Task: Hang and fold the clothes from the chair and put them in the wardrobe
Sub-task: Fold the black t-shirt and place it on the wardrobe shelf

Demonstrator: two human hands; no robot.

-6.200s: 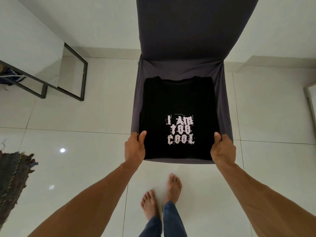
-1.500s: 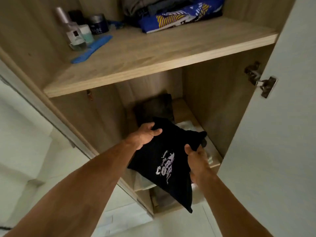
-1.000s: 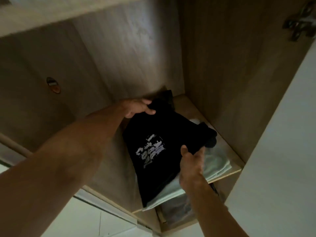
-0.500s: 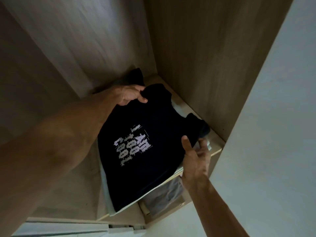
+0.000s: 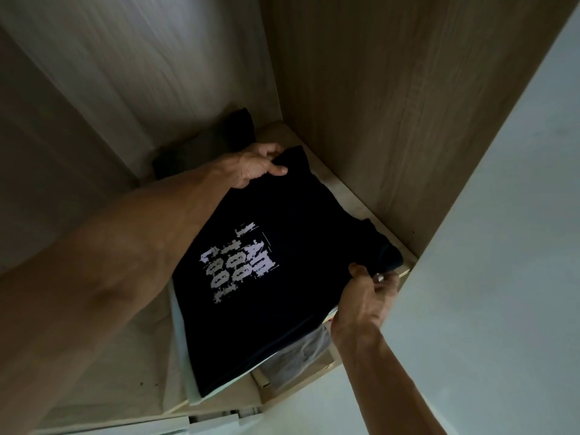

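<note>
The folded black T-shirt [image 5: 292, 233] with white lettering lies inside the wooden wardrobe [image 5: 376, 105], on top of a pale folded garment [image 5: 180, 328] on the shelf. My left hand [image 5: 254, 166] pinches the shirt's far corner, thumb on top. My right hand [image 5: 365, 296] grips the shirt's near right edge by the sleeve. The chair is out of view.
A dark folded garment [image 5: 219, 139] sits at the back of the shelf. A grey cloth [image 5: 298, 359] lies on the level below. The white wardrobe door [image 5: 489, 246] stands open at the right, close to my right arm.
The shirt went from the chair into the wardrobe. Over the last second it has come down flat onto the pale garment, and both hands have kept their hold on it.
</note>
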